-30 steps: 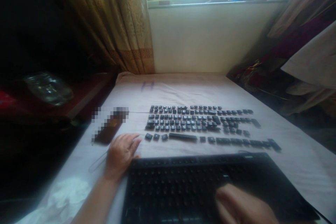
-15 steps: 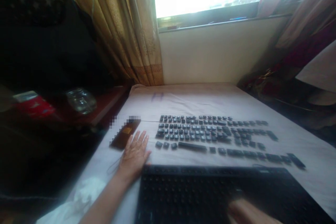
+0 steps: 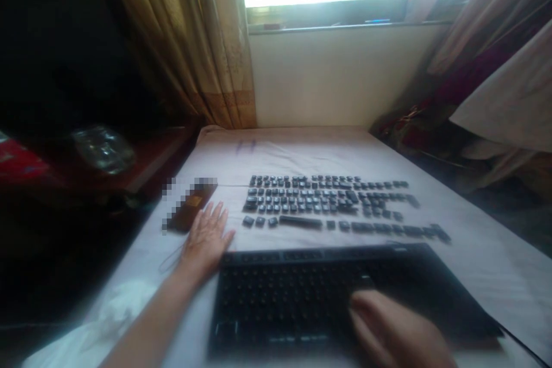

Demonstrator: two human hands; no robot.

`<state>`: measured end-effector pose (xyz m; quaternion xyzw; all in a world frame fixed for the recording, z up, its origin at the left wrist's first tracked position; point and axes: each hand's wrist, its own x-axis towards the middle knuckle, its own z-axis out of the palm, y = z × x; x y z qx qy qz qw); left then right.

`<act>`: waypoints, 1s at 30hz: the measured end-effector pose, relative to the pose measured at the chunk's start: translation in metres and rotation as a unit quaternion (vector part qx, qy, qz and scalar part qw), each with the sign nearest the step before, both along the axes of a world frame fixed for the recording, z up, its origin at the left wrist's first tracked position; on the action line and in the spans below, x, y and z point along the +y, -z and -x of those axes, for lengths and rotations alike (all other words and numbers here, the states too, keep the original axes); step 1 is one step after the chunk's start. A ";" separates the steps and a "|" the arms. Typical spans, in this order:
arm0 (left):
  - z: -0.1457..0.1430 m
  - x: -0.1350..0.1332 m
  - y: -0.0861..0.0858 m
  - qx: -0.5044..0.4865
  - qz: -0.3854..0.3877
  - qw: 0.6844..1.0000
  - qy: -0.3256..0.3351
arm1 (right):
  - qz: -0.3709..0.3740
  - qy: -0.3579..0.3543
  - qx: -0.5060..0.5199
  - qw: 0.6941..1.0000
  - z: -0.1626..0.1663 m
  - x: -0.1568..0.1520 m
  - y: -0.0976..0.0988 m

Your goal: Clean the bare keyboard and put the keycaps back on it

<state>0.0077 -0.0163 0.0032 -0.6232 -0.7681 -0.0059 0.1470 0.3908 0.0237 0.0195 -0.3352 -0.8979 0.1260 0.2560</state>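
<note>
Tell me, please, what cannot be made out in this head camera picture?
All in the head view:
- Right hand: motion-blurred and cut by the bottom edge; its grip on the keyboard is unclear.
- Dark flat object beside the left hand: partly pixelated, so unidentifiable.
- Loose keycaps: too small and soft to read their legends.
- Shiny object at the left: lost in shadow.
</note>
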 end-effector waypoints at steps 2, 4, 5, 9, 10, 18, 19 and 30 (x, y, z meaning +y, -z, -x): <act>-0.001 0.002 -0.003 -0.026 0.012 1.000 -0.003 | -0.006 0.042 -0.018 0.999 0.003 -0.004 -0.010; 0.000 0.004 -0.003 -0.050 0.021 0.999 -0.003 | -0.019 0.047 -0.033 0.998 0.007 -0.006 -0.015; 0.001 0.005 -0.003 -0.054 0.028 0.998 -0.006 | -0.017 0.054 -0.044 0.997 0.009 -0.007 -0.016; 0.002 0.007 -0.004 -0.060 0.044 0.997 -0.015 | -0.021 0.056 -0.039 0.997 0.010 -0.005 -0.015; 0.002 0.007 -0.005 -0.060 0.047 0.997 -0.018 | -0.016 0.057 -0.037 0.998 0.010 -0.005 -0.014; 0.000 0.008 -0.008 -0.089 0.042 0.995 -0.019 | 0.004 0.041 0.038 0.998 0.012 -0.003 -0.030; 0.000 0.008 -0.008 -0.091 0.042 0.995 -0.020 | 0.008 0.035 0.043 0.998 0.013 -0.003 -0.032; 0.006 0.003 0.005 -0.073 -0.002 0.997 0.017 | 0.014 0.024 0.008 1.000 0.024 -0.008 -0.023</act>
